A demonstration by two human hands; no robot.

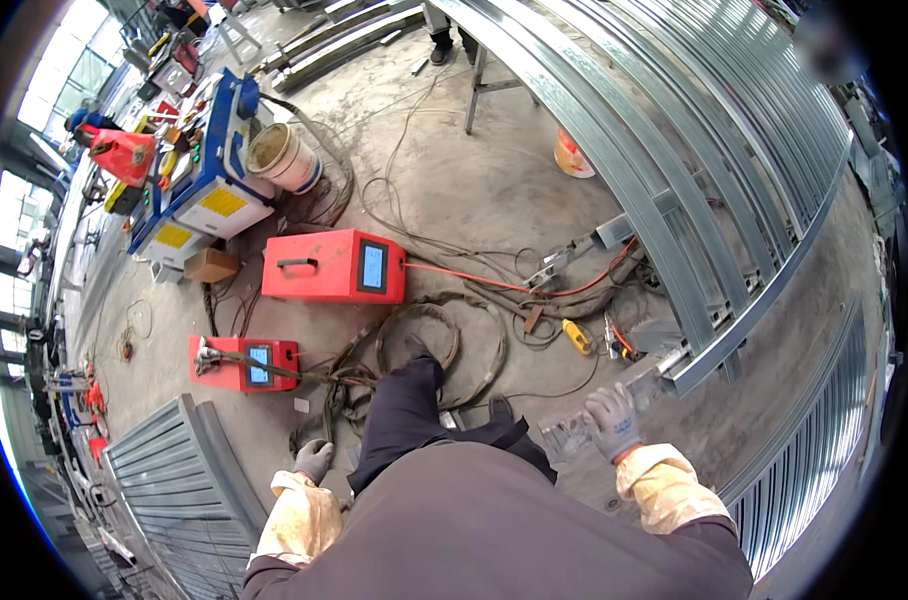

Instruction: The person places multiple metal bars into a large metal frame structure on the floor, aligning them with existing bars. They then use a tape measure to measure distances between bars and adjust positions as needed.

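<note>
My right hand (612, 422), in a grey work glove, is closed over a short, shiny metal piece (566, 437) beside the near end of a galvanized steel frame (701, 374). How far the fingers wrap under it is hidden. Low at my left side hangs my left hand (315, 459), also gloved, with the thumb apart and the fingers loosely bent. Nothing shows in it. Tan cuffs cover both wrists. Left of the frame's end, a yellow tool (576, 337) and pliers-like tools with orange handles (622, 338) lie on the floor.
Two red machines with screens, a larger one (314, 268) and a smaller one (236, 365), stand ahead left. Coiled cables (444, 312) spread around my feet. Behind are a blue-and-white cabinet (224, 205) and a bucket (286, 160). Ribbed metal panels (179, 485) lean at left. Another person's feet (441, 52) show far ahead.
</note>
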